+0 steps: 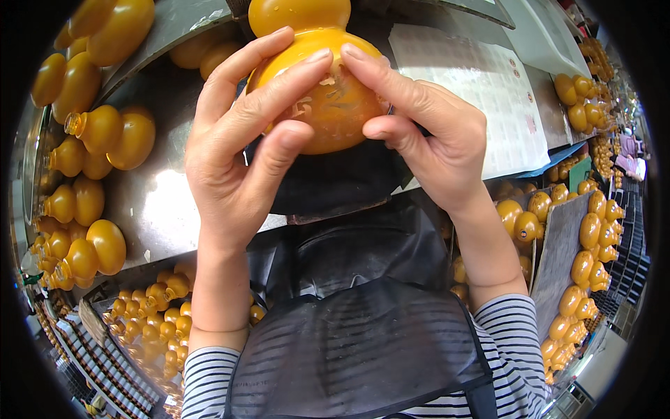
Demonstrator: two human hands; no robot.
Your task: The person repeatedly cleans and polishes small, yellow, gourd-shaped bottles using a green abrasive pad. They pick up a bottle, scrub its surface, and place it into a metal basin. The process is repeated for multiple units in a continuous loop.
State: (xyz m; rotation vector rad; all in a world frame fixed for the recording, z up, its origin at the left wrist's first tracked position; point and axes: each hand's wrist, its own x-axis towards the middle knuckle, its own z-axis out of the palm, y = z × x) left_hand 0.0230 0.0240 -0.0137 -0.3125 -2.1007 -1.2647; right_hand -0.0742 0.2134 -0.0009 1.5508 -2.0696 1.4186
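An amber-yellow gourd-shaped bottle [335,123] lies in front of me at the top of the view, its narrow waist turned away. Its lower bulb bears a glossy patch with a broken pattern, which looks like a wet decal. My left hand [235,120] is around the left of the bulb, index fingertip on its upper face and thumb low on the near side. My right hand [434,123] grips the right side, index fingertip beside the left one. Under the bulb is a black cloth or pad [324,183]. The bottle's far end is cut off.
A printed sheet [471,99] with rows of small marks lies right of the bottle, near a white tray [549,31]. More yellow bottles [104,131] line the metal tabletop [157,209] at left. Crates of bottles [157,324] flank me. A grey board [560,246] stands at right.
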